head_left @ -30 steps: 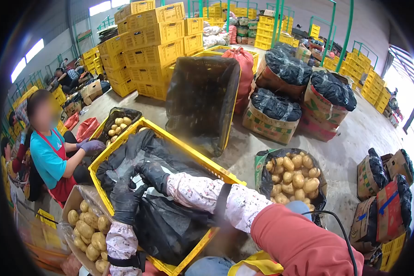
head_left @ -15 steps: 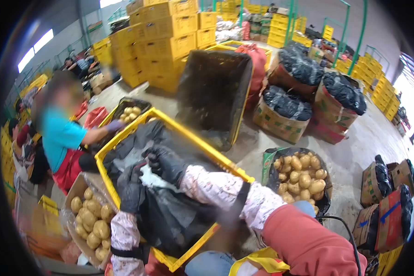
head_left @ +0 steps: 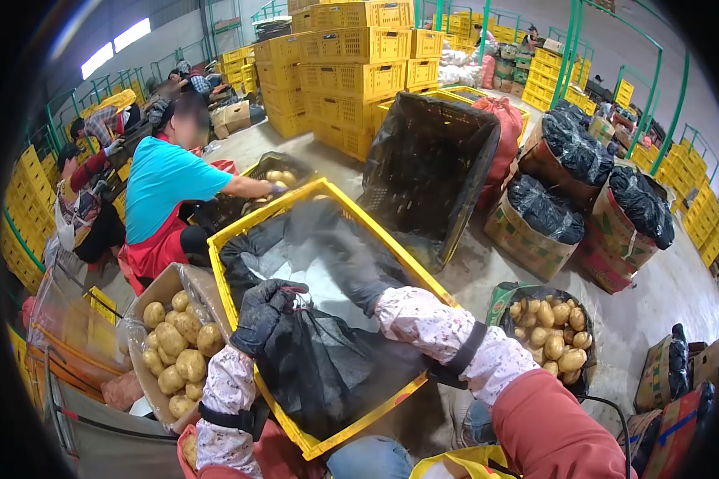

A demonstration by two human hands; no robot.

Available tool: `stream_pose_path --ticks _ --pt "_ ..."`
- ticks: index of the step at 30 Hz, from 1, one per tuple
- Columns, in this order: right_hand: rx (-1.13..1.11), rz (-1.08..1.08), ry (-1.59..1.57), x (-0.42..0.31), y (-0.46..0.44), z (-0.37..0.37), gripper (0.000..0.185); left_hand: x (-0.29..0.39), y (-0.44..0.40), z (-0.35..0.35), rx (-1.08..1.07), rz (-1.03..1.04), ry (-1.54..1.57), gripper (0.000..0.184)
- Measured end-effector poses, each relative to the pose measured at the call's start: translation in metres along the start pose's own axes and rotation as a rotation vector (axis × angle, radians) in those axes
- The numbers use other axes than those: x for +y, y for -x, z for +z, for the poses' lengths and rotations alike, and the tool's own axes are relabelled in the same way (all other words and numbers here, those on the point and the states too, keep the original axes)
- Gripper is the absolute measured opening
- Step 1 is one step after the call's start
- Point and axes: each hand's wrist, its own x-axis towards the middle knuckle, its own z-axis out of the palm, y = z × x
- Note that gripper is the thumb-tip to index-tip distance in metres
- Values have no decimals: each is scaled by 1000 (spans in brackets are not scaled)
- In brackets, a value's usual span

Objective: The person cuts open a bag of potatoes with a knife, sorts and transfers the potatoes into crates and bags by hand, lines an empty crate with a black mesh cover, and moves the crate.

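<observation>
A yellow crate (head_left: 435,285) stands in front of me, lined with black plastic sheeting (head_left: 319,375). A white patch (head_left: 295,279) shows within the lining. My left hand (head_left: 265,317), in a dark glove, is at the crate's left side, fingers closed on a gathered part of the sheeting. My right hand (head_left: 339,251), also gloved, is over the crate's middle and far part. Motion smears its fingers, so their hold cannot be made out.
Potatoes fill a lined carton (head_left: 180,343) at left and a lined box (head_left: 551,335) at right. A co-worker (head_left: 172,184) reaches into a dark-lined crate (head_left: 276,172). Another lined crate (head_left: 423,160) leans beyond mine. Yellow crates (head_left: 351,64) are stacked behind; black-topped cartons (head_left: 535,223) stand right.
My hands were close together on the sheeting; the right has moved away from the left, toward the crate's far part, and is blurred. The view has shifted, and the co-worker leans over the dark-lined crate.
</observation>
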Motion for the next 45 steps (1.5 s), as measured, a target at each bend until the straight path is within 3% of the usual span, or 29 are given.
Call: stream_pose_path --ticks 3,5,6,9,16,19,21,25,27,28,33,42,45 --pt "-406 -283 203 -15 -6 7 22 -1 2 -3 -24 -7 12 17" --pt "-697 -55 48 6 -10 24 24 -7 2 -8 56 66 -25 15" --pt "-738 -87 86 8 -13 28 27 0 4 -10 58 53 -62 13" --pt "-728 -30 274 15 -13 30 31 -12 4 -17 57 32 4 13" --pt "-675 67 300 19 -5 32 33 -27 -1 -14 166 68 -48 9" --pt "-648 153 198 19 -5 29 31 -23 -3 -12 178 17 22 12" --pt "-617 -2 168 22 -5 27 30 -16 -4 -10 151 46 77 14" --pt "-615 63 92 28 -4 28 26 -12 -3 -11 137 62 215 17" --pt "-618 274 -200 20 -4 32 21 -7 1 -14 104 23 215 14" --pt "-591 335 -40 8 -3 27 20 -7 1 -16 123 -40 256 18" --pt "-526 307 126 7 -3 35 42 -25 -1 -20 157 -83 296 18" --pt "-610 197 24 24 -4 42 30 -29 3 -29 137 -63 367 13" --pt "-576 302 81 16 -4 40 28 -28 4 -26 143 -71 407 13"
